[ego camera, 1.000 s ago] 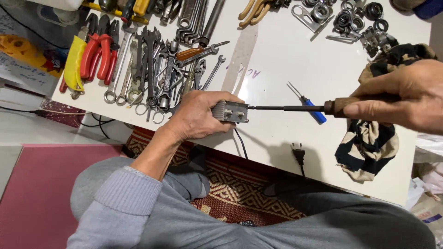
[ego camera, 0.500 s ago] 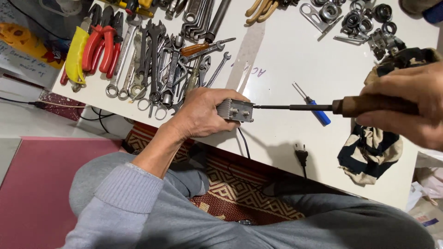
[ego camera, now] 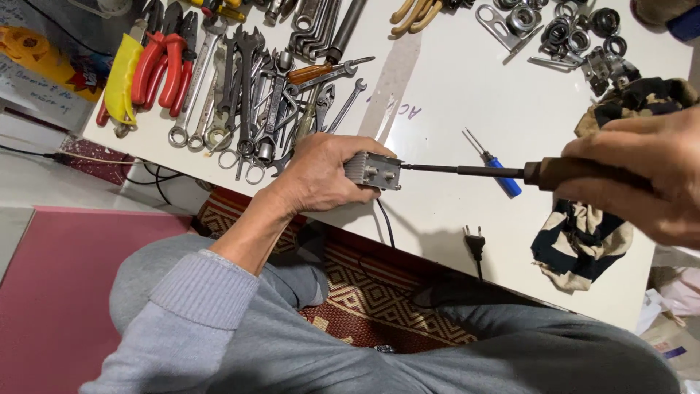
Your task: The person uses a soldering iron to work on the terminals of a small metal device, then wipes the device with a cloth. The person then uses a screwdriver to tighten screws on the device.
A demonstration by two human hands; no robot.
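Left hand (ego camera: 321,175) grasping a small ribbed metal box (ego camera: 373,171) at the near edge of the white surface (ego camera: 452,95); right hand (ego camera: 642,175) clenched on a wooden-handled screwdriver (ego camera: 503,173), tip meeting the box. Wrenches (ego camera: 248,95) beyond; blue screwdriver (ego camera: 496,171) beside the shaft

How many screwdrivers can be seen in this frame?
3. One with a brown handle in the right hand, tip at the grey metal box; a small blue one just beyond its shaft; an orange-handled one among the wrenches. More may be hidden.
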